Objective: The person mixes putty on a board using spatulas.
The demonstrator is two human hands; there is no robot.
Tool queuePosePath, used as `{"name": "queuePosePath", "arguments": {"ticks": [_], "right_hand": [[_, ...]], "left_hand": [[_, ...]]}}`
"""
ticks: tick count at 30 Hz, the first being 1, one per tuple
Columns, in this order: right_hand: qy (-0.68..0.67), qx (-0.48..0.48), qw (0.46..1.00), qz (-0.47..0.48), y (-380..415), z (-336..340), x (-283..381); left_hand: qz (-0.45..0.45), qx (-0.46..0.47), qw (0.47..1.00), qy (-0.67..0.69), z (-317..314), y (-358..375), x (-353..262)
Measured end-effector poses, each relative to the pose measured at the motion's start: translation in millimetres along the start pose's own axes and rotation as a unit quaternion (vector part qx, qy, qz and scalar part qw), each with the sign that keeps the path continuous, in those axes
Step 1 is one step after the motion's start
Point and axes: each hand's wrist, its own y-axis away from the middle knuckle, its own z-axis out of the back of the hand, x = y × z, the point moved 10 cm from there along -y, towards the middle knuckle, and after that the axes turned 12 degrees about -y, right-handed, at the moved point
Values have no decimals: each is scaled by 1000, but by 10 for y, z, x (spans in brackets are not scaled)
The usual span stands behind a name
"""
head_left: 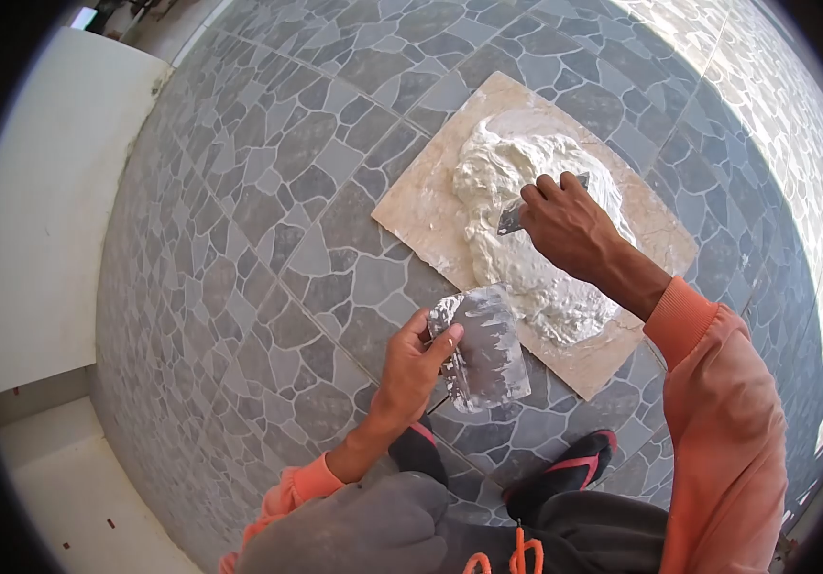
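Note:
A heap of wet white plaster-like paste (526, 172) lies spread over a beige marbled tile board (421, 206) on the floor. My right hand (569, 225) is closed around a metal scraper (511, 219), whose blade touches or hovers just over the paste; most of the tool is hidden under the hand. My left hand (413, 368) grips a flat, rectangular metal plastering blade (488, 349) by its left edge, thumb on top. White smears coat its face and edges. This blade is held near the board's lower left side.
Grey stone-patterned floor tiles (325, 249) surround the board. My shoes (569, 474) stand just below it. A pale wall (57, 210) rises at the left, with a ledge (86, 497) below. Sunlight falls on the floor at the upper right.

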Motion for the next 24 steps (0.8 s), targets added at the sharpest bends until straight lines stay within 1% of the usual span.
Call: {"name": "queuePosePath", "arguments": {"ticks": [2,3,6,7,10,11,14,15,18,22,23,24], "right_hand": [[21,-73,997,9,-36,38,52],[20,-60,998,8,-45,-60,83],[-13,75,997,10,5,-398,108],[-28,75,997,-5,20,-335,69],[-19,9,999,-28,-32,-14,-4],[-9,-40,999,-25,-43,41,1],[-26,-35,999,7,-30,-301,62],[-17,18,999,22,-27,-358,124],[-34,58,998,-8,4,-207,72],[-4,-61,998,-30,-84,24,26],[-3,-72,997,-12,-84,-70,54],[-7,-27,1000,-6,-79,-207,70]], "left_hand": [[0,6,1000,12,-11,-5,-19],[-3,7,1000,2,-16,-15,-39],[-5,6,1000,-14,-9,-4,-36],[-5,2,1000,-7,0,-5,-15],[4,-2,1000,14,15,-4,3],[5,-2,1000,20,15,-8,-3],[5,8,1000,4,9,-22,-13],[3,5,1000,0,24,-20,-20],[6,-4,1000,-2,24,18,0],[-2,5,1000,9,13,-4,-16],[-4,6,1000,11,5,-11,-17],[-3,9,1000,13,-7,-16,-25]]}}
